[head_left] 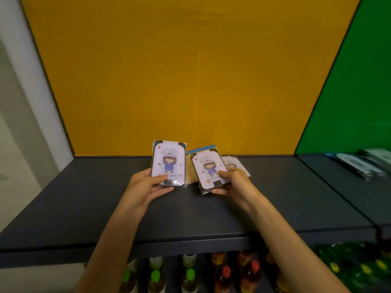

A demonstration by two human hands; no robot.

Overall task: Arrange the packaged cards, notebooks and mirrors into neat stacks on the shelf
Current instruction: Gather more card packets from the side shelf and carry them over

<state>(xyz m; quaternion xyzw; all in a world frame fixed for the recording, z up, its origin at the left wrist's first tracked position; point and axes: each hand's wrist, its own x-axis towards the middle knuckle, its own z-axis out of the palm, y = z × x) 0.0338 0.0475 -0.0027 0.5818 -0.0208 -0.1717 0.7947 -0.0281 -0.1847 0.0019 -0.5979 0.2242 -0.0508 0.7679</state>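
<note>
Left hand [146, 185]: a packaged card [168, 162] is being gripped by curled fingers, above the shelf [84, 199].
Right hand [232, 182]: a second card [208, 170] is being pinched, tilted.
Third card [234, 163]: is lying behind, on the shelf.

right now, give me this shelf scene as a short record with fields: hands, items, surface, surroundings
left hand: left hand grips an upright packaged card by its lower edge
right hand: right hand pinches a second packaged card, tilted
loose item: third packaged card lies behind the right hand; whether it touches the shelf is unclear
surface: dark grey shelf
backdrop: yellow panel, green panel to the right
neighbour shelf: packaged items, blurred
below: bottles with green and red caps
</note>
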